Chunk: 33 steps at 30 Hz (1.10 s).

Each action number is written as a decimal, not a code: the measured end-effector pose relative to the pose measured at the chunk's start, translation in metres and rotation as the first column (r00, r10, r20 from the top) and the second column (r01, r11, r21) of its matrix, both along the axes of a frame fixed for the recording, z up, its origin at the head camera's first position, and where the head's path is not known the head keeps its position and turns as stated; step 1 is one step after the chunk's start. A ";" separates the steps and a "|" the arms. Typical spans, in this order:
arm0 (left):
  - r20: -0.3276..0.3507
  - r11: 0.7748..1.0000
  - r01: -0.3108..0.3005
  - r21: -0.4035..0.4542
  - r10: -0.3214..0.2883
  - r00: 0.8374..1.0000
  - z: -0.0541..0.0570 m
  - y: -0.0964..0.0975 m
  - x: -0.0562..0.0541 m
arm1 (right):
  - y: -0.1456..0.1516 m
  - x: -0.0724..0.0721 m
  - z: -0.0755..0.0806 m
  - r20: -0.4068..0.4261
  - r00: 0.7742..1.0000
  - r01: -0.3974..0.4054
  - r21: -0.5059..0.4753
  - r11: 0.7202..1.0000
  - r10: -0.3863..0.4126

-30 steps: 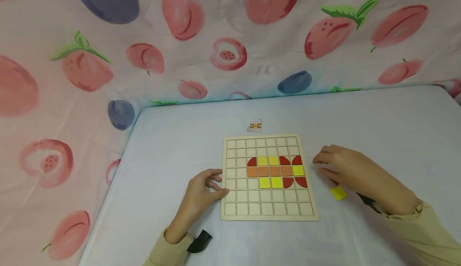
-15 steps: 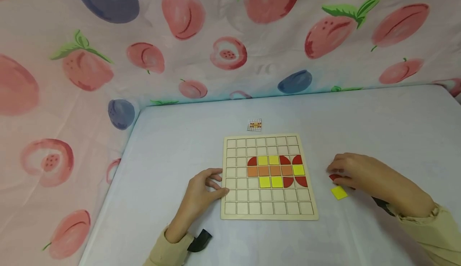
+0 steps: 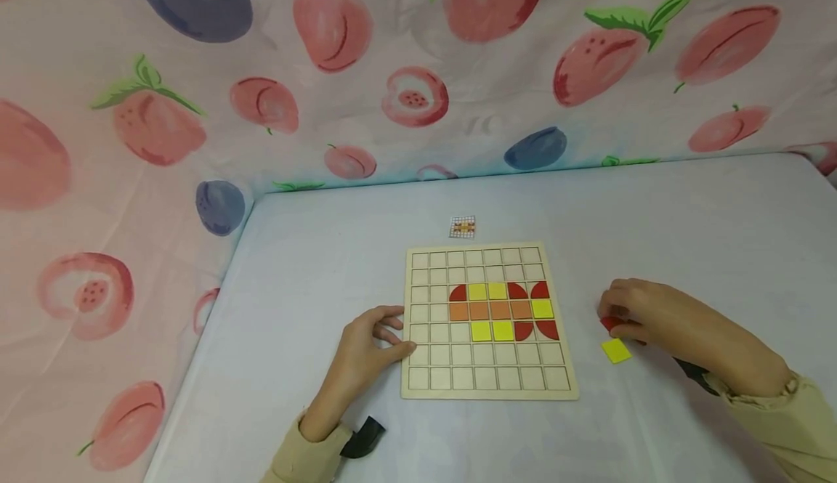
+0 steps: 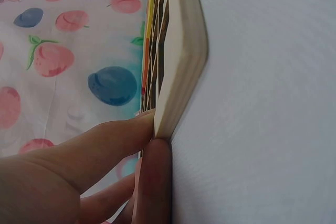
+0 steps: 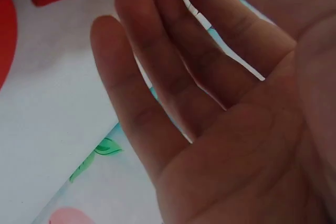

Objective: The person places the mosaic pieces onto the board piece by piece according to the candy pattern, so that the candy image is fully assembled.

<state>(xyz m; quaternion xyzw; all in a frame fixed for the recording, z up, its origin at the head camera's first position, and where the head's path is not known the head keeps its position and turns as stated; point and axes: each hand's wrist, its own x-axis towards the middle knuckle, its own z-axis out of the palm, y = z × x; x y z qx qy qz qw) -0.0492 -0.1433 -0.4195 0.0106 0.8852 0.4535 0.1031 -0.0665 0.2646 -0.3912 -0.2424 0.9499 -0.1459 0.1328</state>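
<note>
A square wooden grid board (image 3: 439, 379) lies on the table, carrying red quarter-circles, yellow squares and a row of orange squares. My left hand (image 3: 368, 341) grips its left edge; in the left wrist view the thumb (image 4: 113, 137) lies along the top and a finger (image 4: 156, 177) meets the side. To the board's right, my right hand (image 3: 644, 312) pinches a red piece (image 3: 611, 323) between thumb and forefinger, partly hidden by them. The other fingers (image 5: 136, 108) are spread and fairly straight in the right wrist view, with a red curved piece (image 5: 6, 35) beyond.
Just below the right hand lies a loose yellow square (image 3: 616, 351). A small pattern card (image 3: 463, 227) sits behind the board. Fruit-printed cloth (image 3: 418, 47) rises at the back and left of the white tabletop (image 3: 327, 250).
My right hand has moved right and toward me, away from the board's edge, and is now at the red piece beside the yellow square. The left hand and the board have stayed put.
</note>
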 end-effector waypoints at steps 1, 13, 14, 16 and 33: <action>0.000 1.000 -0.001 0.000 0.001 1.000 0.000 0.000 0.000 | -0.001 0.000 0.000 0.009 1.000 -0.001 0.000 1.000 0.001; -0.008 1.000 0.007 -0.008 -0.007 1.000 0.000 0.002 -0.001 | -0.013 0.002 0.008 0.010 0.999 0.054 -0.084 0.995 -0.054; -0.006 1.000 0.009 -0.007 -0.009 1.000 0.000 0.002 -0.001 | -0.015 0.002 0.008 -0.006 0.999 0.052 -0.097 0.994 -0.053; -0.004 1.000 0.012 -0.006 -0.012 1.000 -0.001 0.002 -0.001 | -0.018 0.002 0.009 -0.054 0.997 0.045 -0.106 0.993 -0.051; 0.006 1.000 0.011 0.004 -0.011 1.000 0.000 -0.001 0.000 | -0.055 -0.005 0.020 -0.161 0.987 -0.050 -0.169 0.984 0.023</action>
